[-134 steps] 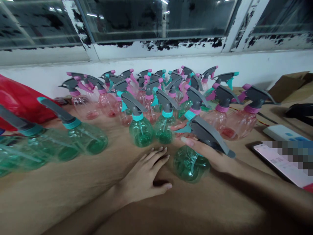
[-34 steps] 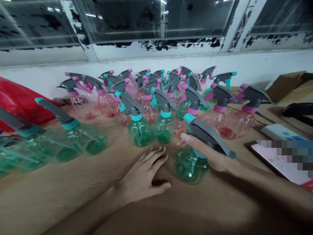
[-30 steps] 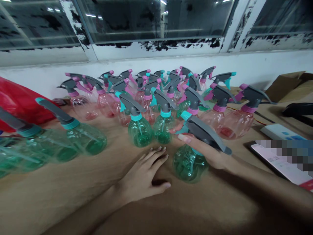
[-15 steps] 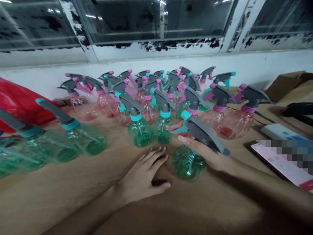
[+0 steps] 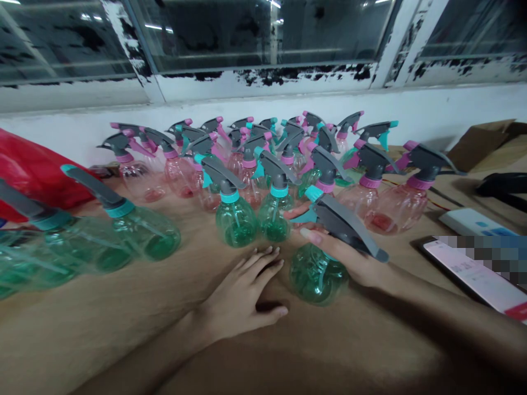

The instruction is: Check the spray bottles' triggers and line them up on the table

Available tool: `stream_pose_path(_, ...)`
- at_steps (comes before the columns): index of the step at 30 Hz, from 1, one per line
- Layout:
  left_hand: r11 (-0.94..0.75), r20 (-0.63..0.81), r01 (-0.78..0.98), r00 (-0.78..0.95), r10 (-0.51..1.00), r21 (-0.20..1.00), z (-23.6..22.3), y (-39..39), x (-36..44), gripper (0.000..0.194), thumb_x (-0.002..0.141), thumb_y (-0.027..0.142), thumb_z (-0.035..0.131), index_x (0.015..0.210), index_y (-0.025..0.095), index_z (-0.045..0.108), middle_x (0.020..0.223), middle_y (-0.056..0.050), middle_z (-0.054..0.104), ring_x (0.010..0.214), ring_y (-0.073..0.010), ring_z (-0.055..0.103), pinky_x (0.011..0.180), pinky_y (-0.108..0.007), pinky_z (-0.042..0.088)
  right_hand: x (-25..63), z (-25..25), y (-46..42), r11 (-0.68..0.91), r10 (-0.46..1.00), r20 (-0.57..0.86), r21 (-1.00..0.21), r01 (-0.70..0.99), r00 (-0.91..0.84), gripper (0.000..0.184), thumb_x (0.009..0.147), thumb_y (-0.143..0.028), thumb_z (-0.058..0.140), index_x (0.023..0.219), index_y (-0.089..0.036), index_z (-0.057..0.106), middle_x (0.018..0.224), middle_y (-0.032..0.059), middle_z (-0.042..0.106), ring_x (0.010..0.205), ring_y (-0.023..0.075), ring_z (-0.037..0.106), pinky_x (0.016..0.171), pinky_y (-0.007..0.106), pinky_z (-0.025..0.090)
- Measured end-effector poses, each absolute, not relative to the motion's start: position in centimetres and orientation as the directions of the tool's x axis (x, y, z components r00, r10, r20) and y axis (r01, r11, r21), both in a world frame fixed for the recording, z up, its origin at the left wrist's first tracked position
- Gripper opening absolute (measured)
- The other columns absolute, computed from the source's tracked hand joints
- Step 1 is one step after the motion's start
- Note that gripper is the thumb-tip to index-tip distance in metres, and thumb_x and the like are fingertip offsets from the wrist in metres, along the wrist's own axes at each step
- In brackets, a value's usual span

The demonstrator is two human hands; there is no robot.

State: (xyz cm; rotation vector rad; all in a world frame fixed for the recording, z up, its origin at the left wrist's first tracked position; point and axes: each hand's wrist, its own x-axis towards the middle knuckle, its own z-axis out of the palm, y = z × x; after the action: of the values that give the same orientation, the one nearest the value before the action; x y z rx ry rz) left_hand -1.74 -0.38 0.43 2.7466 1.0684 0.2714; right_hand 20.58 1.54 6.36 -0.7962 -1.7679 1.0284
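My right hand (image 5: 335,249) is closed around the neck of a green spray bottle (image 5: 317,280), under its grey head with a turquoise nozzle and trigger. The bottle is upright on the wooden table (image 5: 197,351), and my fingers hide its collar. Flat on the tabletop to its left lies my left hand (image 5: 247,293), fingers stretched out and thumb apart, holding nothing. Just beyond its fingertips two more green spray bottles (image 5: 235,222) stand side by side.
Pink and green spray bottles (image 5: 183,175) crowd the back by the wall. Several green ones (image 5: 146,233) line the left, near a red plastic bag (image 5: 37,175). At right are a phone (image 5: 465,274), a white device (image 5: 473,219) and a cardboard box (image 5: 488,145).
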Motion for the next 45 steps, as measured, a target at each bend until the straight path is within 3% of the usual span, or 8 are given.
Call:
stream_pose_path(3,-0.727,0.105,0.644,0.727,0.679,0.239,0.4,-0.4,-1.8,0.071,0.083,0.050,0.060,0.139,0.014,0.038,0.148,-0.012,0.034,0.136,-0.0296,0.029,0.108,-0.047,0.027,20.5,6.7,1.3,0.438,0.851,0.380,-0.894,0.093,-0.362,0.038,0.088,-0.035,0.055,0.126,-0.029,0.051,0.101,0.0033,0.068,0.084,0.0183,0.065,0.080,0.036,0.052)
stream_pose_path(6,-0.728,0.112,0.641,0.727,0.677,0.242,0.4,-0.4,-1.8,0.071,0.083,0.050,0.061,0.140,0.015,0.038,0.148,-0.012,0.034,0.136,-0.0299,0.029,0.108,-0.047,0.028,20.4,7.0,1.3,0.431,0.860,0.366,-0.894,0.125,-0.356,0.037,0.088,-0.035,0.055,0.125,-0.028,0.053,0.091,0.0030,0.068,0.076,0.0176,0.064,0.072,0.035,0.053)
stream_pose_path(14,-0.719,0.102,0.655,0.719,0.688,0.234,0.5,-0.5,-1.7,0.071,0.082,0.051,0.061,0.140,0.015,0.038,0.148,-0.012,0.035,0.134,-0.0302,0.031,0.109,-0.047,0.027,20.6,6.5,1.6,0.466,0.852,0.413,-0.878,0.106,-0.323,0.021,0.085,-0.033,0.059,0.105,-0.024,0.059,0.095,0.0033,0.067,0.074,0.0177,0.063,0.071,0.035,0.051)
stream_pose_path(19,-0.732,0.110,0.646,0.729,0.676,0.219,0.4,-0.5,-1.8,0.071,0.083,0.050,0.061,0.139,0.014,0.038,0.148,-0.012,0.034,0.136,-0.0295,0.029,0.109,-0.047,0.026,20.5,6.8,1.4,0.460,0.852,0.394,-0.878,0.131,-0.345,0.025,0.087,-0.034,0.056,0.110,-0.025,0.060,0.079,0.0018,0.067,0.070,0.0183,0.063,0.068,0.035,0.051)
stream_pose_path(27,-0.724,0.100,0.648,0.725,0.681,0.235,0.4,-0.4,-1.8,0.072,0.083,0.051,0.060,0.140,0.014,0.037,0.148,-0.012,0.034,0.136,-0.0292,0.029,0.109,-0.047,0.026,20.5,6.8,1.5,0.468,0.841,0.397,-0.875,0.126,-0.368,0.030,0.088,-0.036,0.055,0.117,-0.029,0.059,0.090,0.0023,0.069,0.078,0.0182,0.064,0.073,0.034,0.051)
stream_pose_path(37,-0.723,0.106,0.648,0.723,0.683,0.239,0.5,-0.5,-1.8,0.071,0.083,0.050,0.060,0.141,0.016,0.036,0.148,-0.012,0.034,0.135,-0.0296,0.030,0.109,-0.047,0.026,21.0,6.1,1.1,0.430,0.894,0.360,-0.855,0.289,-0.266,0.019,0.085,-0.042,0.058,0.082,-0.024,0.065,0.072,0.0004,0.065,0.068,0.0175,0.063,0.064,0.033,0.052)
stream_pose_path(40,-0.719,0.102,0.654,0.719,0.688,0.236,0.3,-0.5,-1.8,0.070,0.084,0.052,0.059,0.140,0.016,0.037,0.147,-0.012,0.036,0.134,-0.0298,0.032,0.109,-0.048,0.026,21.2,5.8,0.8,0.404,0.889,0.307,-0.876,0.264,-0.339,0.015,0.088,-0.037,0.055,0.091,-0.025,0.064,0.083,0.0014,0.068,0.077,0.0180,0.065,0.071,0.033,0.053)
stream_pose_path(45,-0.718,0.121,0.644,0.717,0.687,0.263,0.2,-0.5,-1.8,0.069,0.082,0.049,0.061,0.140,0.018,0.037,0.145,-0.012,0.038,0.134,-0.0307,0.032,0.107,-0.049,0.028,20.7,5.9,1.2,0.442,0.833,0.363,-0.890,0.109,-0.417,0.028,0.088,-0.039,0.055,0.114,-0.028,0.060,0.095,0.0021,0.068,0.086,0.0184,0.066,0.079,0.035,0.053)
